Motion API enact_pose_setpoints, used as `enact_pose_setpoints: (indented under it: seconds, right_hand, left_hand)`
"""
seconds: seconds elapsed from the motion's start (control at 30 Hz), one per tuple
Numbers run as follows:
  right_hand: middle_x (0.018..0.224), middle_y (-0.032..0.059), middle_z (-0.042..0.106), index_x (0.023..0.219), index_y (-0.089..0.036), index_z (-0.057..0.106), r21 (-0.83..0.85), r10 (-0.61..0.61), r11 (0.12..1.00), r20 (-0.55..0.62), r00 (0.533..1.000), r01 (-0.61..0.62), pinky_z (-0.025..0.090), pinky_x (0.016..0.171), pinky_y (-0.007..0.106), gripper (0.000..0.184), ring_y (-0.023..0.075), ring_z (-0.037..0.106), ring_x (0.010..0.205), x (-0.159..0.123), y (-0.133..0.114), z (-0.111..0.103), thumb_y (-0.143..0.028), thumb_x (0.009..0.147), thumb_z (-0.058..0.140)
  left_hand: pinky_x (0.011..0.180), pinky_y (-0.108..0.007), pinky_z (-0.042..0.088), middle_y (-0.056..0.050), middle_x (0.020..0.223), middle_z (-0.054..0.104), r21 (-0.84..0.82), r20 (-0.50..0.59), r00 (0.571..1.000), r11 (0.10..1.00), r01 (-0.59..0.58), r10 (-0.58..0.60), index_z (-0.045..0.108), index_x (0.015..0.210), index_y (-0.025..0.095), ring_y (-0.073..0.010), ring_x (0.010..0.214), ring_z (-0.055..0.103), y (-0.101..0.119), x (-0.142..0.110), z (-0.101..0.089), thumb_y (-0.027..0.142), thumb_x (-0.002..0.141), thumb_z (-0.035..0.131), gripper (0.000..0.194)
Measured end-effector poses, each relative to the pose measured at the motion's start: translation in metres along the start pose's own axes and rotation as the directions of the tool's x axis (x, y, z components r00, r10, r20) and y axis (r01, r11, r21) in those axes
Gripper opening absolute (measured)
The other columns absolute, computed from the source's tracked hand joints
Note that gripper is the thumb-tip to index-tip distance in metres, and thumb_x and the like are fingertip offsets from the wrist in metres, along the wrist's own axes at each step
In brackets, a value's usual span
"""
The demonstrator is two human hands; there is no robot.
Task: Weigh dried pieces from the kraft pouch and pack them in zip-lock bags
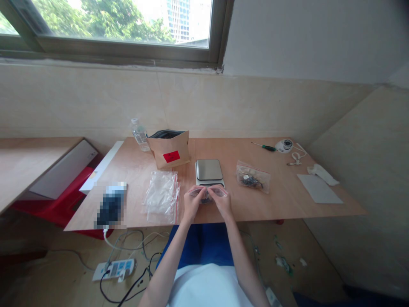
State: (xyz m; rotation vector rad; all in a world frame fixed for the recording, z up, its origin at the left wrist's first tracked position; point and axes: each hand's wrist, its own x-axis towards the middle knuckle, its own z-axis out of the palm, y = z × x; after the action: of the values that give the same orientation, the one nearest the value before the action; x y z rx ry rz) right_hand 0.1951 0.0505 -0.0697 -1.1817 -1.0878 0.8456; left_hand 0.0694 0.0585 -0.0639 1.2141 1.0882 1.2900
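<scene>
Both my hands meet at the table's front edge, pinching the red-striped top of a clear zip bag (206, 198) with something dark inside. My left hand (193, 200) grips the bag's left side, its fingers closed. On the other side my right hand (223, 199) is closed on the same rim. Just beyond them a small digital scale (209, 169) has a bare steel plate; its front panel is partly hidden by my hands. To the left lies a stack of clear zip bags (160, 196). A filled zip bag (252, 178) with dark pieces rests to the right.
A brown paper pouch (171, 149) with a red label stands open at the back, beside a plastic bottle (139, 135). A pixelated device (110, 206) lies at left. At right are a screwdriver (267, 148), a dome camera (284, 146) and a white sheet (319, 189).
</scene>
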Motion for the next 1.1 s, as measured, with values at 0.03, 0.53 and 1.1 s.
enact_pose_setpoints:
  seconds: [0.03, 0.53, 1.1]
  right_hand:
    - [0.078, 0.0040, 0.066, 0.076, -0.018, 0.067, -0.007, 0.014, 1.000, 0.012, 1.000, -0.014, 0.051, 0.069, 0.029, 0.021, 0.0183, 0.063, 0.075, 0.001, -0.001, -0.004, -0.039, 0.074, 0.065]
    - [0.053, 0.0031, 0.059, 0.084, -0.012, 0.065, -0.355, 0.011, 0.931, -0.204, 0.979, -0.084, 0.043, 0.050, 0.025, 0.055, 0.0154, 0.054, 0.048, 0.051, -0.029, -0.112, -0.062, 0.082, 0.042]
    - [0.144, 0.0259, 0.027, 0.138, -0.010, 0.034, -0.859, -0.152, 0.343, -0.451, 0.880, -0.381, 0.029, 0.096, 0.059, 0.063, 0.0421, 0.031, 0.128, 0.050, 0.033, -0.111, -0.046, 0.087, 0.036]
  left_hand:
    - [0.071, -0.029, 0.049, -0.007, 0.082, 0.069, -0.007, 0.007, 1.000, 1.000, 0.015, -0.015, 0.070, 0.082, 0.015, -0.0204, 0.079, 0.063, 0.001, 0.001, -0.001, 0.042, 0.075, 0.063, 0.029]
    - [0.070, -0.032, 0.049, -0.013, 0.087, 0.072, 0.010, 0.209, 0.959, 0.981, 0.193, -0.191, 0.071, 0.087, 0.010, -0.0202, 0.072, 0.066, 0.025, 0.020, -0.002, 0.060, 0.086, 0.028, 0.066]
    - [0.103, -0.043, 0.024, -0.010, 0.135, 0.046, 0.889, -0.210, 0.657, 0.421, -0.180, 0.724, 0.052, 0.122, 0.017, -0.0243, 0.124, 0.039, 0.163, 0.152, -0.105, 0.033, 0.087, 0.053, 0.039]
